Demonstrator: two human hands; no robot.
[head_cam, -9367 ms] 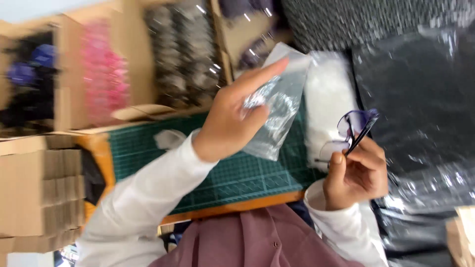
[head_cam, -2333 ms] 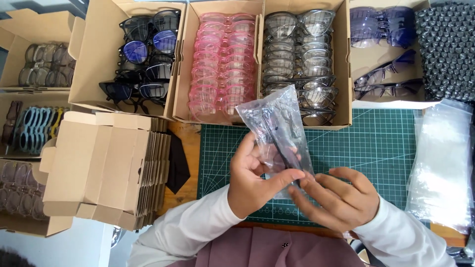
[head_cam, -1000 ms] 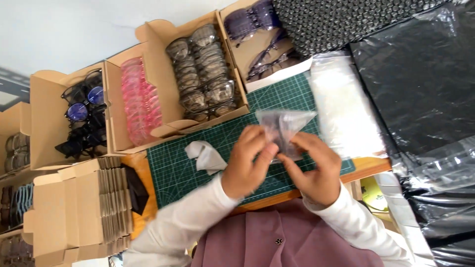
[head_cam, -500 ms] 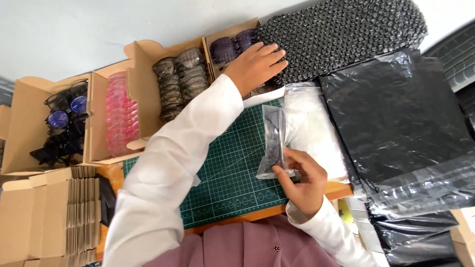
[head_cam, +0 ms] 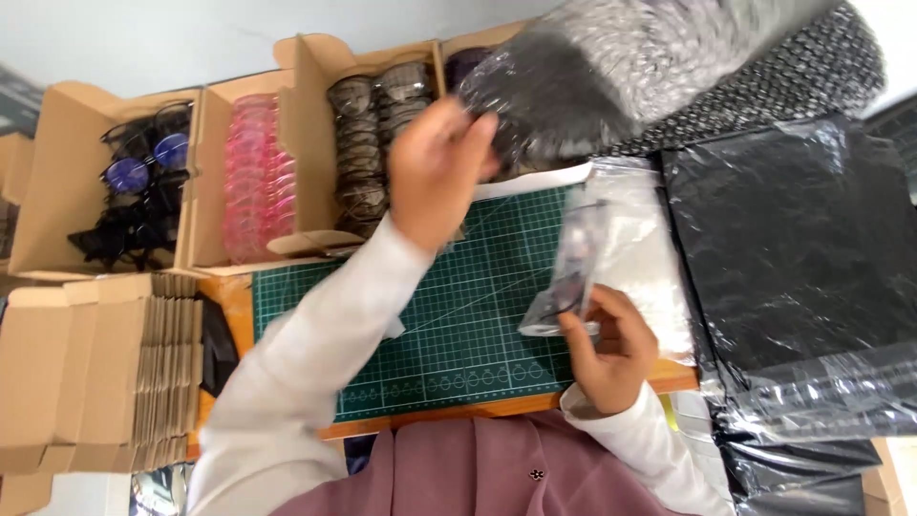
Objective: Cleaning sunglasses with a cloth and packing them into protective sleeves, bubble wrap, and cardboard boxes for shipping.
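Two grips: left hand (head_cam: 435, 172) pinches blurred bubble-wrap sheet (head_cam: 611, 67); right hand (head_cam: 607, 349) holds clear bag (head_cam: 573, 268).

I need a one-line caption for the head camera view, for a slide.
Left hand lifts a sheet of black bubble wrap while the right hand holds a clear bag over the green cutting mat.

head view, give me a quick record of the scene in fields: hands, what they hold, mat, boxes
left hand: raised over the boxes, grip on a bubble wrap sheet, blurred
right hand: holds a clear bag upright over the mat; dark contents, unclear
mat: green, gridded
boxes: cardboard, open, filled with glasses, one row pink
right of mat: black plastic bags
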